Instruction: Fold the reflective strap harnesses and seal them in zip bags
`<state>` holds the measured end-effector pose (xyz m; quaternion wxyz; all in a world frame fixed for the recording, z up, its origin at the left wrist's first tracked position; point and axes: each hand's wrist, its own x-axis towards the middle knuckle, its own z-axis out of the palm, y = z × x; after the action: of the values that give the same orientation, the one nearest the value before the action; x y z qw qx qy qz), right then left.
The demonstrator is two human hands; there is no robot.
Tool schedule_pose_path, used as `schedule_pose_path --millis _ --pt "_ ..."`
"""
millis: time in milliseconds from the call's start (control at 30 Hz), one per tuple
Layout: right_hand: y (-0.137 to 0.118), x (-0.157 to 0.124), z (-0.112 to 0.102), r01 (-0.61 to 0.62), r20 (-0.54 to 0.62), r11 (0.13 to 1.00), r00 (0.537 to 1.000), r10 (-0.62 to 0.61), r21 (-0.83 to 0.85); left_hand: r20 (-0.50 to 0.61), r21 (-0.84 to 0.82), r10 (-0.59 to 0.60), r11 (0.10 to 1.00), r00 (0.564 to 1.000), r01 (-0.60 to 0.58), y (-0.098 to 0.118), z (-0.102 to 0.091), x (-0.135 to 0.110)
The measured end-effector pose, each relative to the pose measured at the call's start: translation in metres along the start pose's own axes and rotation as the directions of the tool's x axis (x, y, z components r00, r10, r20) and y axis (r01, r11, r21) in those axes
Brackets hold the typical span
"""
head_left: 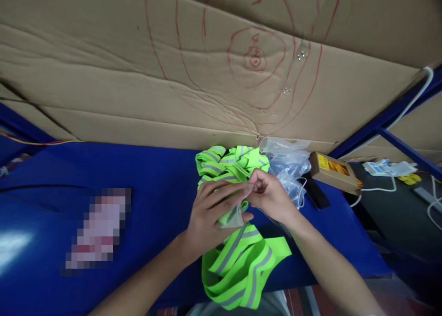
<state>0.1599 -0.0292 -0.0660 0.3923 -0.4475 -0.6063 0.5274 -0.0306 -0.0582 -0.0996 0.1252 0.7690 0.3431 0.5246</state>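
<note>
Pinching an upper corner of a clear plastic bag (232, 218), the right hand (264, 192) comes in from 4 o'clock, its fingers curled tight against the thumb. The left hand (214, 212) reaches from 8 o'clock, fingers spread across the film and thumb beneath; whether they truly grip it I cannot tell. The two hands meet at the bag's upper edge, over the middle of the blue table (162, 233). The visible part of the bag slants, its long axis running roughly from 8 to 2 o'clock, its upper end pointing at the right hand; green shows through or behind it. At 12 o'clock from the hands lies a far heap of reflective strips (231, 162), stretched roughly from 9 to 3. At 6 o'clock a near heap of reflective strips (238, 274) lies at the table's near edge, its bands running mostly from 1 to 7, one flat end pointing towards 3. Crumpled plastic bags (288, 159) sit at 2 o'clock, with a cardboard box (334, 171) just beyond and a black object (316, 192) beside them.
</note>
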Motion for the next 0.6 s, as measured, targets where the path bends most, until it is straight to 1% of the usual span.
schedule_pose_path --millis 100,133,200,300,367,500,533,600 --pt "-0.004 0.002 -0.008 0.051 0.063 0.997 0.997 -0.048 -0.059 0.004 -0.062 -0.097 0.993 0.995 0.097 0.003 -0.006 0.006" --pt "-0.006 0.002 -0.011 0.061 0.083 0.994 0.995 -0.053 -0.092 0.012 -0.086 -0.105 0.991 0.994 0.105 0.004 -0.008 0.008" --pt "-0.01 0.004 -0.017 0.078 0.104 0.986 0.993 -0.063 -0.147 0.034 -0.103 -0.075 0.992 0.997 0.078 0.004 -0.01 0.011" --pt "-0.011 0.006 -0.017 0.09 0.097 0.984 0.992 -0.076 -0.153 0.049 -0.07 -0.017 0.997 0.999 0.021 0.004 -0.01 0.011" --pt "-0.009 0.008 -0.014 0.092 0.091 0.983 0.993 -0.079 -0.156 0.043 -0.062 -0.029 0.998 0.999 0.032 0.004 -0.01 0.01" --pt "-0.006 0.007 -0.007 0.131 0.03 0.965 0.991 -0.127 -0.228 0.061 -0.112 -0.117 0.986 0.991 0.123 0.004 -0.01 0.009" --pt "-0.006 0.007 -0.005 0.144 0.009 0.963 0.989 -0.146 -0.227 0.076 -0.14 -0.141 0.979 0.987 0.15 0.004 -0.01 0.008" --pt "-0.009 0.006 -0.005 0.147 -0.014 0.975 0.988 -0.151 -0.165 0.11 -0.216 -0.193 0.953 0.975 0.213 0.004 -0.008 0.006"
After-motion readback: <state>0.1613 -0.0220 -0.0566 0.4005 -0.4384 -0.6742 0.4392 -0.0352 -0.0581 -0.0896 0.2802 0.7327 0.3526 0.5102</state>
